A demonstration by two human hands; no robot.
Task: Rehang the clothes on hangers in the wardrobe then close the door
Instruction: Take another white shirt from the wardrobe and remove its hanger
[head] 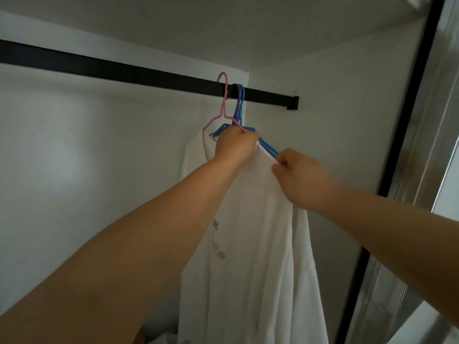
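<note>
White shirt (258,219) — left hand (234,145) gripping pink hanger (223,103), right hand (301,177) pinching fabric

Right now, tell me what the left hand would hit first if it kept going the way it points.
Probably the black rail: the left hand, gripping the pink hanger, aims up toward it. Depth is unclear.

Hangers (239,105) hook on the rail (124,70), garment (260,232) below
</note>
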